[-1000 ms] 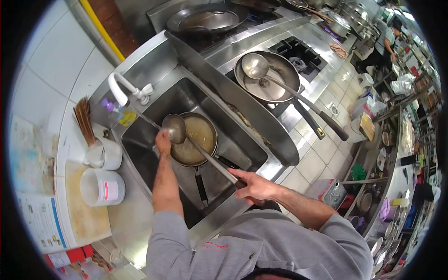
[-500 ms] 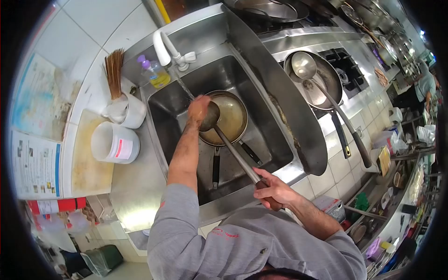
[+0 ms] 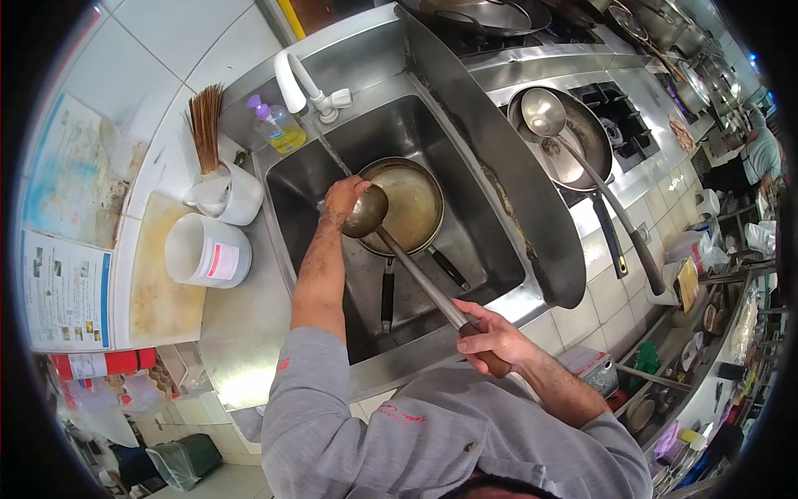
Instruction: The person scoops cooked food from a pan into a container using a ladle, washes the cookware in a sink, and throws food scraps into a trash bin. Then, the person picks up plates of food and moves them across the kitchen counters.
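Pans (image 3: 411, 195) in sink (image 3: 484, 254) (stacked), ladle (image 3: 424, 280) above

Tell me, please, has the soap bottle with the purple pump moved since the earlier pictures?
No. Judged against the white faucet, the soap bottle stands in the same place, just left of it in the view.

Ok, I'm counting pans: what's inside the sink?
The sink holds a pan of yellowish liquid; two black handles suggest another beneath, mostly hidden. The held ladle covers part of the pan.
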Action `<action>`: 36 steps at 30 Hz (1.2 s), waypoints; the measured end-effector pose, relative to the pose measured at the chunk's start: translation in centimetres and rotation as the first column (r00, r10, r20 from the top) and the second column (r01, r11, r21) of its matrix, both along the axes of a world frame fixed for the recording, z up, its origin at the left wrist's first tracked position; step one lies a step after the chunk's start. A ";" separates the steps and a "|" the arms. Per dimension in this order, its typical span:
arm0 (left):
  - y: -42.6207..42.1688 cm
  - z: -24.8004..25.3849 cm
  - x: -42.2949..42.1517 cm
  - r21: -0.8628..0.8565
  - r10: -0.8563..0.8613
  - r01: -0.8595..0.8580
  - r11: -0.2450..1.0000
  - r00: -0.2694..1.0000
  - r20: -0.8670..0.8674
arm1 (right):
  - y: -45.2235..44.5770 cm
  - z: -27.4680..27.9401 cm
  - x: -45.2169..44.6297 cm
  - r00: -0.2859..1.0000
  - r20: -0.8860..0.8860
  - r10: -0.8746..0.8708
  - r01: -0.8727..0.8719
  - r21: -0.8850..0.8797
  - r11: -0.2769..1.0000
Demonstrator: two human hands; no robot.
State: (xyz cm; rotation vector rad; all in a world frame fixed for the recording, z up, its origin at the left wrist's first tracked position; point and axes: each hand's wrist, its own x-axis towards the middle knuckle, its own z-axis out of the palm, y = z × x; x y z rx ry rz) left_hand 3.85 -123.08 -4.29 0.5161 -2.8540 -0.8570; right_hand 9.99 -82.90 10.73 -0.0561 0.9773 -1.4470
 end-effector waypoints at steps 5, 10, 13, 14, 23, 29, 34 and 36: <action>-0.8 -3.3 1.3 0.054 0.206 -0.202 0.978 0.973 -0.104 | -0.2 0.1 0.2 0.998 -0.060 -0.012 0.013 0.028 1.000; 4.6 -5.4 -0.2 0.629 0.654 -0.468 0.621 0.751 -0.087 | -2.5 0.6 -0.4 0.969 -0.233 0.079 -0.071 0.042 0.997; 6.6 -4.8 -2.0 0.858 0.767 -0.448 0.251 0.633 0.106 | -3.3 -1.4 0.3 0.947 -0.317 0.058 -0.058 0.009 0.998; 7.2 -3.7 -2.5 0.834 0.763 -0.512 0.203 0.617 0.192 | -3.0 -1.3 0.1 0.944 -0.324 0.054 -0.054 0.010 0.998; 2.9 -6.2 -2.6 0.095 0.712 -0.726 0.681 0.625 -0.319 | -1.6 0.5 0.4 0.964 -0.263 0.041 -0.048 -0.019 0.999; 4.9 -6.1 -3.9 0.935 0.786 -0.328 -0.134 0.539 0.301 | -2.9 -1.5 -1.0 0.946 -0.296 0.129 -0.127 0.025 0.992; 5.2 -2.7 -2.4 0.801 0.701 -0.446 0.400 0.712 0.046 | -2.7 -3.7 -0.6 0.984 -0.142 0.105 -0.076 0.195 0.978; 4.8 -1.8 -2.0 0.738 0.692 -0.491 0.464 0.721 0.044 | -2.6 -2.7 -0.3 0.986 -0.162 0.041 -0.014 0.163 0.987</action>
